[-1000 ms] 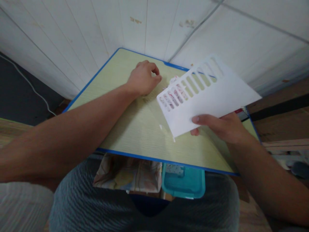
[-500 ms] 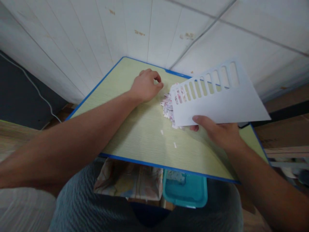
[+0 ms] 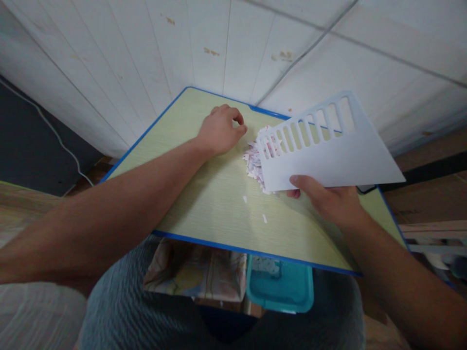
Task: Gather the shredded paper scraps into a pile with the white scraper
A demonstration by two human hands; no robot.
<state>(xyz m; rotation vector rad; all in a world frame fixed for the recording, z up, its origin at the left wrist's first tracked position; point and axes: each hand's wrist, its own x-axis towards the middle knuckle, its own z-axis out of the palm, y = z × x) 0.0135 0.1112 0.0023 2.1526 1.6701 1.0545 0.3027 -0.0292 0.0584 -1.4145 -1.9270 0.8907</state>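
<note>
My right hand (image 3: 324, 197) grips the lower edge of a thin white slotted sheet (image 3: 321, 163), thumb on top and fingers underneath. A row of long rounded openings runs along the sheet's upper edge. Its left end is over a pile of small printed paper scraps (image 3: 254, 160), and some scraps show through the slots. To the left of the pile my left hand (image 3: 222, 129) rests on the table, fingers curled, with a gap between thumb and forefinger and nothing in it. Two loose white paper bits (image 3: 264, 218) lie nearer the front.
The pale green table (image 3: 204, 204) has a blue edge and stands against a white panelled wall (image 3: 207, 29). Below its front edge are a patterned fabric bag (image 3: 204, 282) and a teal plastic container (image 3: 288, 289). A grey cable (image 3: 306, 51) runs down the wall.
The right end of the white slotted sheet has tipped slightly down and to the left. My left hand and the paper pile stay where they were.
</note>
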